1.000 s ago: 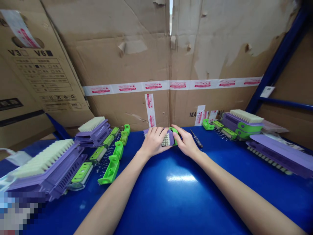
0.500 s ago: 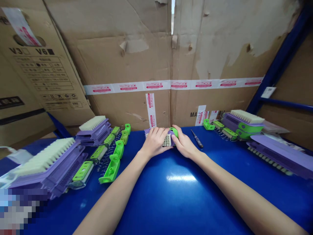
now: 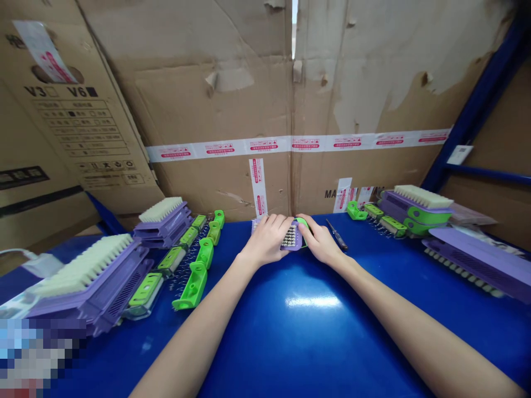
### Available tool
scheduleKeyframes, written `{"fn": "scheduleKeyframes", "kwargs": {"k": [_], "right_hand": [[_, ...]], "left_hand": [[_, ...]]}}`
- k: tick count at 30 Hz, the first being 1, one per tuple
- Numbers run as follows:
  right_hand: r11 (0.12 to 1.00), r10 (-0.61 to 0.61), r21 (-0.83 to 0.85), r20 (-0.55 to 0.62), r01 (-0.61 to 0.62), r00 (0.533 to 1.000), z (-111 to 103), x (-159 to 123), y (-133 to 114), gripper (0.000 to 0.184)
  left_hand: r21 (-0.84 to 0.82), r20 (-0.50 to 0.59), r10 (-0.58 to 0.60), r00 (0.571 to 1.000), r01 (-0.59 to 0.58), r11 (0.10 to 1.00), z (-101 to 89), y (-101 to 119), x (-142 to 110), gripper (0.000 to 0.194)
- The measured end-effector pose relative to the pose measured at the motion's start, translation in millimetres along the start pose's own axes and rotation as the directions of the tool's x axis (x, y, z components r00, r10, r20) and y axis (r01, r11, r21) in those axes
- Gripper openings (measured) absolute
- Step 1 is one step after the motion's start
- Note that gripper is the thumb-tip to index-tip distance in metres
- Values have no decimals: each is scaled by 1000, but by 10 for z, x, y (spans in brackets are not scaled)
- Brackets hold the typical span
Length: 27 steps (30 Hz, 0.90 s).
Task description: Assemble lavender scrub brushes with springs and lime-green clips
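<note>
Near the back of the blue table (image 3: 307, 342), my left hand (image 3: 267, 236) is wrapped over a purple brush part (image 3: 293, 244) with pale bristles. Its fingers cover much of the part. At the right end, my right hand (image 3: 321, 240) grips a green end cap (image 3: 302, 222). The cap lies against the purple end; whether it is fully seated, I cannot tell. A screwdriver (image 3: 337, 235) lies just right of my right hand.
Purple brush parts (image 3: 83, 262), green-topped blocks (image 3: 145, 288), springs and green caps (image 3: 191, 290) line the left side. At right are an assembled purple-green brush (image 3: 427, 213), more green caps (image 3: 355, 210) and purple parts (image 3: 477, 254). Cardboard (image 3: 207, 116) stands behind.
My right hand has shifted slightly right, and its fingers now cover more of the green cap. More of the bristled face shows between my hands. The view has moved a little.
</note>
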State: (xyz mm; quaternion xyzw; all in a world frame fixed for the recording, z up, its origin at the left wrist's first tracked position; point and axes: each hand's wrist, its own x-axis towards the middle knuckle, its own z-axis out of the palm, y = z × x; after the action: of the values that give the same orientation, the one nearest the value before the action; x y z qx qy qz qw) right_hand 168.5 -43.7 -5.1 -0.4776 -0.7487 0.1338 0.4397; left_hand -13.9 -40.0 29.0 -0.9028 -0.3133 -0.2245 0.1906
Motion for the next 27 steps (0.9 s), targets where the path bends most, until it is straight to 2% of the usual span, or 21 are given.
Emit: {"fn": "scheduleKeyframes", "kwargs": {"k": [7,17,24,27], "right_hand": [[1000,18,-10,-18,-19,1000,10,2,-13,41],[997,37,-65,-16,-38,999,52,-3,-3,40],[997,78,17,-29,-77,997,97,1,-27,40],[995,98,-12,-30,-98,995,129,-15,-43,42]], "left_hand": [[-42,-13,-71,997,71,997,17,29,20,57],[-44,17,-84,996,85,995,-5,21,23,59],[-67,12,-105,994,106,992,-29,12,23,62],[-28,3,-104,995,104,994,-9,6,18,60]]}}
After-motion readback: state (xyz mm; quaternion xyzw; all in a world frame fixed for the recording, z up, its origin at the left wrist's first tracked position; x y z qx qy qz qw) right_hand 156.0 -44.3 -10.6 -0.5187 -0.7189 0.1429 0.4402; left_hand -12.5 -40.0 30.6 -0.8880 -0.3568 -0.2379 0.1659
